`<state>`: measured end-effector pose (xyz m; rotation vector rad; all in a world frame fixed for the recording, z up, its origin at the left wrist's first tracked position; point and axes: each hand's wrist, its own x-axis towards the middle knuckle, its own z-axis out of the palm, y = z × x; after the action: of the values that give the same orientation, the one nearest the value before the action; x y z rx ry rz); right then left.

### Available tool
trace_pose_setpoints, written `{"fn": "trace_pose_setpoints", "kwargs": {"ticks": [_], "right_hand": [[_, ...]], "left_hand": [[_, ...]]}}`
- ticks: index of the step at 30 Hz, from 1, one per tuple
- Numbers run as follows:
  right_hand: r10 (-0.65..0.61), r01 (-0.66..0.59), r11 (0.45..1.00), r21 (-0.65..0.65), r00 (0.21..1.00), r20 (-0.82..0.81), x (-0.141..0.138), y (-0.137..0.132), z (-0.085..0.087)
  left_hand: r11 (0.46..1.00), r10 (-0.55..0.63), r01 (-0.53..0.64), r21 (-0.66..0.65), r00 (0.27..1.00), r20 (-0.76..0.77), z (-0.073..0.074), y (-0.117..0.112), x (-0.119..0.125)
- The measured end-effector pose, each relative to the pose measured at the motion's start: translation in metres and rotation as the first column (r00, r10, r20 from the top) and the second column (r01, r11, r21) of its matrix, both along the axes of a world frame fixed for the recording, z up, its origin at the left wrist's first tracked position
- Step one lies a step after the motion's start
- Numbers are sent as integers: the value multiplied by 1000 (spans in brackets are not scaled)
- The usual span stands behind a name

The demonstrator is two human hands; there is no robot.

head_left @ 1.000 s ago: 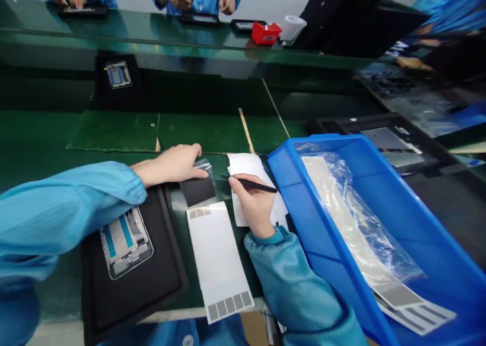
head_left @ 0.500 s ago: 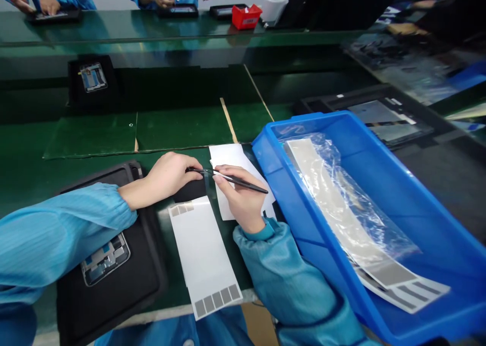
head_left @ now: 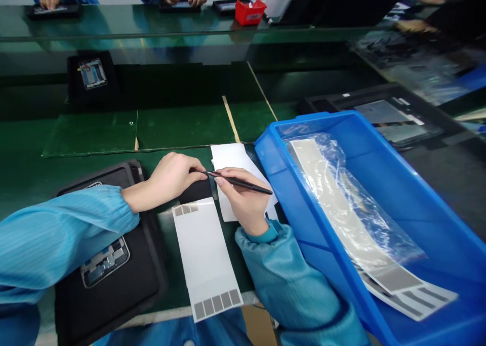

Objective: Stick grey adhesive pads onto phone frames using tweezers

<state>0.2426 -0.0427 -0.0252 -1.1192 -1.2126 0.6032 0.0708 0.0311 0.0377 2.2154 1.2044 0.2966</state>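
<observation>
We've got black tweezers (head_left: 237,182) pinched tight in our right hand's (head_left: 243,199) grip! Their tips reach our curled left hand (head_left: 169,176), right beside a white sheet (head_left: 231,156).

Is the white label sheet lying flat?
Lying flat: the white rectangular label sheet with grey pads sits spread on the green bench mat, no lifted edge showing, beside the black padded tray.

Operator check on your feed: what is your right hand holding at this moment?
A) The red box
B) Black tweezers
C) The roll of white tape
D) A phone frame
B. The right hand pinches black tweezers between thumb and fingers, their tip reaching toward the left hand.
</observation>
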Motion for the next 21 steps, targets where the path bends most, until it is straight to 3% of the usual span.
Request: {"fn": "trace_pose_setpoints", "kwargs": {"ticks": [10, 16, 18, 21], "right_hand": [[-55, 55, 998, -12, 998, 36, -1, -1, 1], [-111, 112, 993, -32, 994, 19, -2, 1, 3], [-129, 129, 990, -53, 992, -6, -1, 3, 0], [-162, 155, 982, -111, 985, -58, 1, 5, -6]], "left_hand": [[1000, 0, 0, 25, 1000, -27, -3, -1, 0], [986, -43, 72, 151, 981, -189, -10, -1, 1], [973, -49, 100, 208, 970, -239, -5, -2, -3], [939, 10, 72, 337, 972, -236, 15, -6, -29]]}}
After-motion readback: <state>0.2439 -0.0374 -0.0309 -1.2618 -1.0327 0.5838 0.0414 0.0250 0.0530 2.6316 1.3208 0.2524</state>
